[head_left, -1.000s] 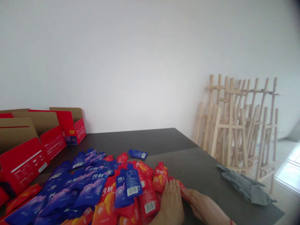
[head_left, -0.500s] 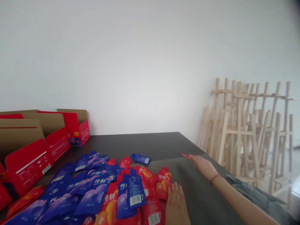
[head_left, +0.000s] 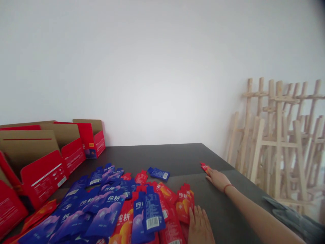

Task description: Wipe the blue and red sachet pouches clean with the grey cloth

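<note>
My right hand, with a red cord at the wrist, is stretched out near the right side of the dark table. Its fingers are on a red-and-orange pouch; part of it is hidden beneath them. My left hand lies flat at the right edge of a pile of pouches, fingers extended. Those fingers are beside a red pouch with an orange fruit print. Blue-and-purple pouches fill much of the pile, and a blue pouch lies slightly apart at its far side.
Several open red cardboard boxes with brown insides stand along the left of the dark table. Wooden easels lean beyond the table's right edge. Grey plastic-looking material sits low at the right. A white wall rises behind.
My right hand has lowered the red pouch, which now lies flatter at the tabletop. My left hand stays by the pile. The whole view has shifted, so most things appear further right.
</note>
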{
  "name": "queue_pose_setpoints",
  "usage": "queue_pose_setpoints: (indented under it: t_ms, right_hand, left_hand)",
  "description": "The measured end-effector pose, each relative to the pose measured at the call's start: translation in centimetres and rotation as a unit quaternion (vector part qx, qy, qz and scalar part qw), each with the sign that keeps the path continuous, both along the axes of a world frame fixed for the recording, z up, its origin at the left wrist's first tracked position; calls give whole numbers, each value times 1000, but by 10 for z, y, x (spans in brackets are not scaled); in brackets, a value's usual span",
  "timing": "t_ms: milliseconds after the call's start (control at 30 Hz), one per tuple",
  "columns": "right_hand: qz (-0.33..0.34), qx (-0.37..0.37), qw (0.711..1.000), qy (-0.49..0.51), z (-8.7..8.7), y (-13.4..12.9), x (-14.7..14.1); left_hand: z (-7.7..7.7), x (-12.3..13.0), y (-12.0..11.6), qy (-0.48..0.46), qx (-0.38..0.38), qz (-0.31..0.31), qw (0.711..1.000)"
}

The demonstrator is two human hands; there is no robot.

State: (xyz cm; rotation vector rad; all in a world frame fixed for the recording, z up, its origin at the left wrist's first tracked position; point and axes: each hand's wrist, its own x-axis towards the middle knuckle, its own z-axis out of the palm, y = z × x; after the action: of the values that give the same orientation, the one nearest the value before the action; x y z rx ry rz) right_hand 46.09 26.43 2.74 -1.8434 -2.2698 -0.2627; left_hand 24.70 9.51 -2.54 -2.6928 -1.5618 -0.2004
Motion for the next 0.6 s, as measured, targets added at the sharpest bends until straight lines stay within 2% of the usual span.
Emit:
queue_pose_setpoints:
  t_ms: [133,300,400,467,567,600]
  right_hand:
    - [-34,-30,999,-14,-7,-10,-3]
    - [-46,-35,998,-14,9,-24,-17]
    - [-19,-21,1000,-2,18,-43,-45]
    - [24,-27,999,12,18,-63,-72]
    - [89,-46,994,43,11,-100,-114]
    - [108,-66,988,85,8,-112,-126]
  left_hand:
    - [11,-5,-8,2,-13,-1,1000]
    - [25,-17,-17,-3,51,-51,997]
    - [33,-22,-15,-18,102,-19,994]
    - [44,-28,-9,-6,110,13,994]
    - [71,-45,3,41,72,48,995]
    - [81,-51,6,50,52,55,996]
